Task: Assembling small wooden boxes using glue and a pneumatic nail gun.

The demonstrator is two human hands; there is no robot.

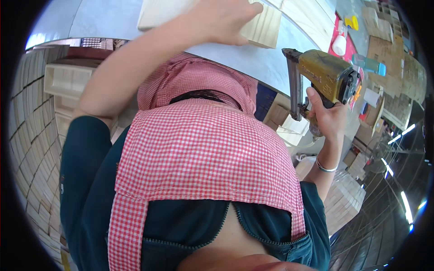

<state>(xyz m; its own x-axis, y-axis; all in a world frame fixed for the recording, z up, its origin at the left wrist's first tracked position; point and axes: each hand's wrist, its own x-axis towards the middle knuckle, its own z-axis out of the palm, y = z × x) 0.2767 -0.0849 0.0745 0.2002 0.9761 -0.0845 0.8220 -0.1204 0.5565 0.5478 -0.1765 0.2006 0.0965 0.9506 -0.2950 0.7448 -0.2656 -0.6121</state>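
Observation:
At the top of the view my left hand (221, 21) reaches over the worktable, its thumb and a finger spread apart. It is at a pale wooden piece (264, 28), overlapping its edge; whether they touch I cannot tell. The hand's far side is cut off by the picture's edge. On the right, my right hand (330, 116) is closed round the handle of a nail gun (323, 72) with a worn yellow-olive body and a long dark magazine. The nail gun is held up beside the table edge, apart from the wood.
The worktable (104, 20) has a pale bluish top. More pale boards (312, 20) lie at its far side, near a white bottle (339, 45) and a yellow object (351, 22). Stacked wooden boxes (68, 81) stand at left, cardboard boxes (384, 54) at right.

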